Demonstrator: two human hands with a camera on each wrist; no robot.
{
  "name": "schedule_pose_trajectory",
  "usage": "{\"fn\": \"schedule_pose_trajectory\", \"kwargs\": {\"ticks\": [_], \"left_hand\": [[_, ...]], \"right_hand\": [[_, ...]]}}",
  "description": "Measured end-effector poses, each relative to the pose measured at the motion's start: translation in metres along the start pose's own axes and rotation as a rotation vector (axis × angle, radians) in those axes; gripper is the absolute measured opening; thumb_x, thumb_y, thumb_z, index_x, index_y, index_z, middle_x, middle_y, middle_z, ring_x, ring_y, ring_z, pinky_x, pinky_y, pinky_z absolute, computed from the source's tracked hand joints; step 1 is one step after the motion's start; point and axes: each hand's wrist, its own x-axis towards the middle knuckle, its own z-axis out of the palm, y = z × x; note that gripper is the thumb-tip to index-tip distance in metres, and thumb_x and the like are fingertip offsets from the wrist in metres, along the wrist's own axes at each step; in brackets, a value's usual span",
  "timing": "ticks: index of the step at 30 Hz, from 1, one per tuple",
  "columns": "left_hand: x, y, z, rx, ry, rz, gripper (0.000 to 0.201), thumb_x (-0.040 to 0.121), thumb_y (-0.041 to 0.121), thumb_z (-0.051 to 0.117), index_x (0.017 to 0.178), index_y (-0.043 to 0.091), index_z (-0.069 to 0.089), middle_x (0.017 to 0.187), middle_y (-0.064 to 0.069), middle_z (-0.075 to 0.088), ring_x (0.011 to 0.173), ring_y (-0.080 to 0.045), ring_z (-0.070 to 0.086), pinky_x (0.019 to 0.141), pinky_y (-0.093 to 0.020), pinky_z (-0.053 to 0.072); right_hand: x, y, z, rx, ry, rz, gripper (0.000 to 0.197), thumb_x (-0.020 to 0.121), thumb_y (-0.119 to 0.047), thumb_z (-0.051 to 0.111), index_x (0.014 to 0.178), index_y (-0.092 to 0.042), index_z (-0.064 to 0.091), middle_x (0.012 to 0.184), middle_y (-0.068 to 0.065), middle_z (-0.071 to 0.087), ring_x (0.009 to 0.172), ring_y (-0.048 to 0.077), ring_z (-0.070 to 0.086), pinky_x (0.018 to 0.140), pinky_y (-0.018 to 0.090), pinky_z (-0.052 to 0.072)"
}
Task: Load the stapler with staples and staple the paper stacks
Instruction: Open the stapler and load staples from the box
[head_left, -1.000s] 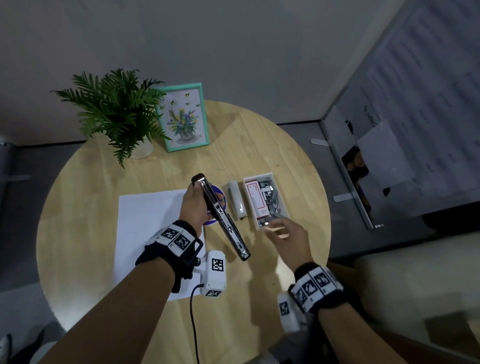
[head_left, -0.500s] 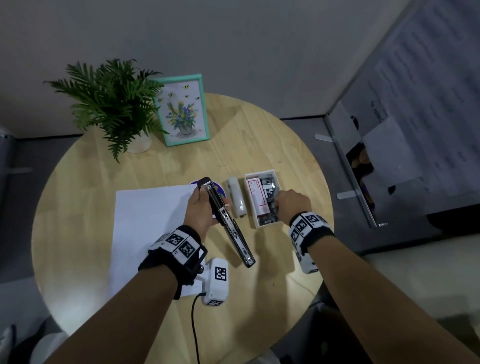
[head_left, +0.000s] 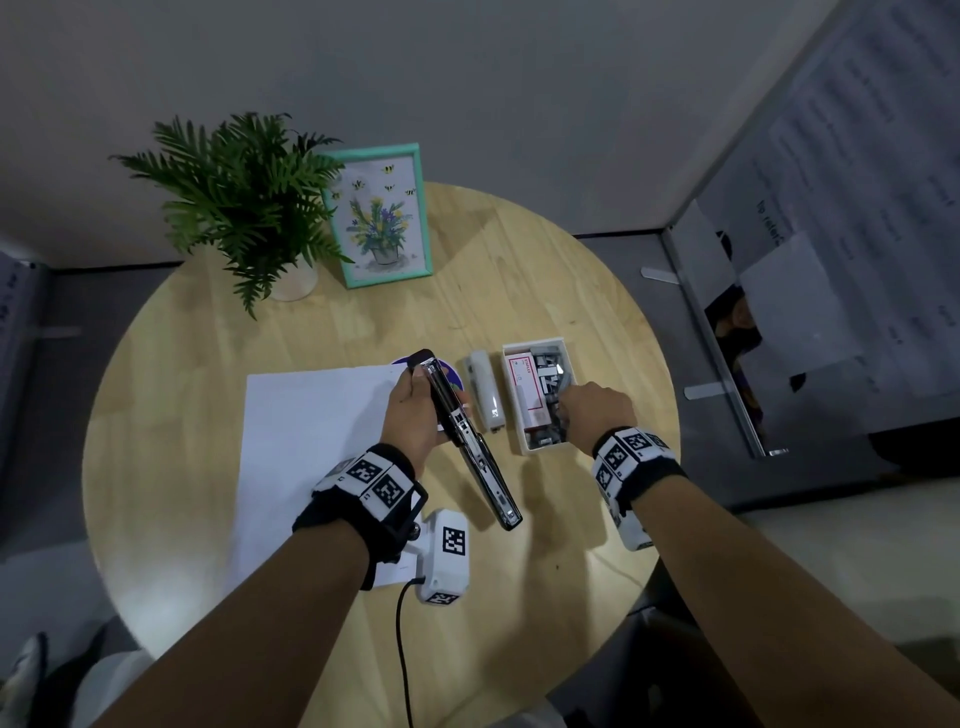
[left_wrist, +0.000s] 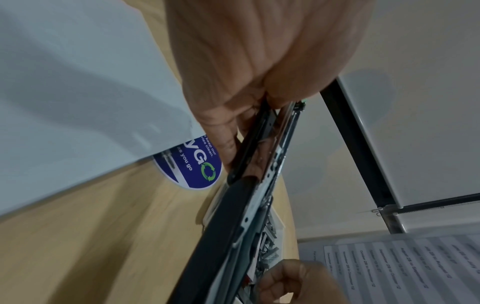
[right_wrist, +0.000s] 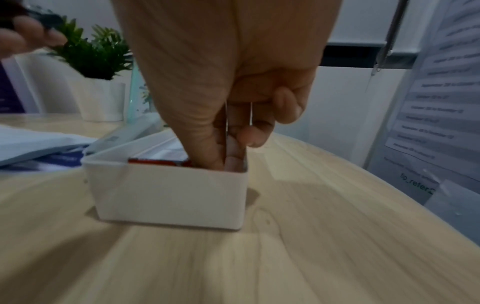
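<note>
My left hand (head_left: 410, 415) grips a black stapler (head_left: 470, 452) that is swung open, its metal channel facing up, just above the right edge of the white paper stack (head_left: 311, 441). In the left wrist view the stapler (left_wrist: 249, 205) runs diagonally from my curled fingers. My right hand (head_left: 592, 410) reaches down into the white box (head_left: 540, 451) of loose staples. In the right wrist view, thumb and fingers pinch a thin staple strip (right_wrist: 226, 123) inside the box (right_wrist: 168, 195). A red staple packet (head_left: 527, 395) lies in the box's left half.
A white stapler (head_left: 485, 395) lies between the black stapler and the box. A blue round sticker (left_wrist: 192, 164) shows under the paper's corner. A potted fern (head_left: 244, 208) and a teal picture frame (head_left: 379, 218) stand at the round wooden table's (head_left: 519, 260) far side.
My right hand went from the table's near side forward into the staple box and closed its fingers there. The left hand kept hold of the open stapler, almost still.
</note>
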Motion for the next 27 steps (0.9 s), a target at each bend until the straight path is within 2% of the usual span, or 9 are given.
{"fn": "schedule_pose_trajectory", "kwargs": {"ticks": [3,6,9,12,15,19,22,25,27], "left_hand": [[-0.003,0.002,0.0,0.007,-0.013,0.002,0.036,0.105,0.035,0.027,0.094,0.018,0.057,0.083,-0.011,0.067,0.078,-0.029,0.065,0.062,-0.034,0.054],[-0.007,0.006,0.001,0.01,-0.029,0.007,0.036,0.105,0.035,0.027,0.089,0.022,0.057,0.084,-0.011,0.067,0.083,-0.03,0.065,0.063,-0.035,0.053],[-0.014,0.01,0.004,0.009,-0.066,0.011,0.036,0.104,0.036,0.027,0.101,0.016,0.056,0.088,-0.012,0.066,0.088,-0.032,0.064,0.063,-0.035,0.054],[-0.02,0.014,0.005,0.008,-0.121,0.022,0.039,0.104,0.038,0.026,0.113,0.012,0.054,0.09,-0.013,0.066,0.083,-0.03,0.064,0.057,-0.031,0.057],[-0.026,0.018,0.003,0.022,-0.154,0.035,0.044,0.103,0.04,0.027,0.116,0.009,0.056,0.087,-0.011,0.068,0.081,-0.03,0.066,0.067,-0.036,0.059],[-0.034,0.02,0.0,0.029,-0.168,0.042,0.042,0.104,0.039,0.027,0.113,0.014,0.059,0.087,-0.01,0.071,0.088,-0.032,0.067,0.083,-0.048,0.056],[-0.04,0.021,-0.001,0.009,-0.176,0.035,0.041,0.104,0.037,0.028,0.117,0.014,0.06,0.086,-0.009,0.07,0.089,-0.032,0.068,0.079,-0.045,0.058],[-0.042,0.021,-0.002,0.007,-0.184,0.04,0.039,0.104,0.035,0.029,0.117,0.013,0.058,0.081,-0.003,0.067,0.069,-0.016,0.07,0.059,-0.031,0.059],[-0.043,0.021,-0.003,0.007,-0.188,0.038,0.04,0.104,0.035,0.029,0.118,0.01,0.057,0.083,-0.004,0.066,0.065,-0.013,0.068,0.056,-0.029,0.058]], "right_hand": [[-0.005,0.004,-0.01,0.187,0.046,0.042,0.028,0.086,-0.016,0.056,0.113,-0.017,0.061,0.097,0.007,0.07,0.084,0.027,0.066,0.067,0.03,0.049],[-0.013,0.005,-0.029,0.57,0.208,0.097,0.013,0.081,-0.019,0.067,0.094,-0.021,0.068,0.09,0.001,0.073,0.076,0.021,0.065,0.068,0.031,0.054],[-0.028,-0.009,-0.059,1.098,0.367,0.01,0.013,0.073,-0.013,0.078,0.082,-0.018,0.071,0.076,-0.004,0.071,0.067,0.014,0.064,0.069,0.032,0.056],[-0.051,-0.033,-0.09,1.413,0.364,-0.149,0.019,0.07,-0.009,0.082,0.084,-0.016,0.071,0.08,0.002,0.073,0.074,0.015,0.067,0.077,0.028,0.057],[-0.067,-0.053,-0.104,1.493,0.356,-0.242,0.021,0.07,-0.007,0.082,0.086,-0.014,0.071,0.081,0.003,0.073,0.076,0.016,0.068,0.078,0.03,0.058],[-0.076,-0.068,-0.104,1.523,0.363,-0.235,0.02,0.072,-0.003,0.08,0.087,-0.009,0.07,0.078,0.0,0.071,0.073,0.01,0.066,0.078,0.034,0.056],[-0.078,-0.074,-0.102,1.508,0.398,-0.199,0.018,0.072,-0.002,0.079,0.087,-0.005,0.069,0.075,-0.004,0.07,0.067,0.003,0.065,0.071,0.03,0.056],[-0.078,-0.08,-0.1,1.416,0.44,-0.183,0.016,0.073,-0.007,0.079,0.086,-0.008,0.07,0.074,-0.003,0.07,0.068,0.004,0.066,0.066,0.028,0.057],[-0.078,-0.083,-0.099,1.324,0.48,-0.199,0.015,0.073,-0.01,0.079,0.085,-0.011,0.07,0.074,-0.003,0.07,0.068,0.003,0.066,0.065,0.025,0.056]]}}
